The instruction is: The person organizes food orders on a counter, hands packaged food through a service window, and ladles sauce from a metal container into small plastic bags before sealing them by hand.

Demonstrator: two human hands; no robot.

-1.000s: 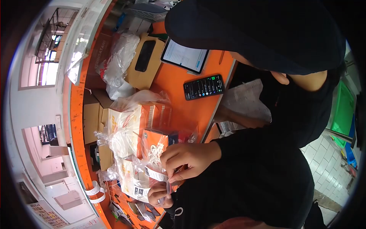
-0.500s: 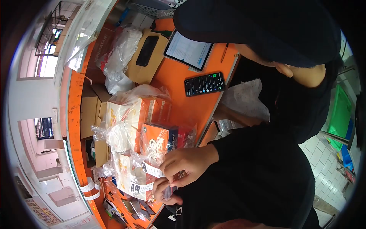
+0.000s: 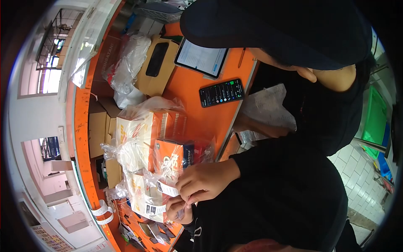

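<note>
My right hand (image 3: 208, 179) is closed, with its fingertips pinched together against my left hand (image 3: 179, 209). My left hand is also closed, its fingers curled round a small greyish translucent piece (image 3: 180, 215) whose kind I cannot make out. Two white printed paper slips (image 3: 167, 188) stick out beside the fingers, over the clear plastic bags. Just beyond the hands, an orange box (image 3: 168, 155) sits in clear plastic, tight against white-and-orange food boxes (image 3: 136, 143) that are bagged too. What the right fingertips pinch is hidden.
A person in a dark cap (image 3: 273, 29) is close on my right. On the orange counter (image 3: 189, 117) lie a lit phone (image 3: 221, 92), a tablet (image 3: 201, 58) and a pen (image 3: 242, 57). A dark phone (image 3: 156, 59) rests on a cardboard box (image 3: 149, 84). Devices (image 3: 153, 231) lie on the left.
The view has shifted slightly. My hands stay together at the same spot, with the left fingers drawn in a little closer under the right.
</note>
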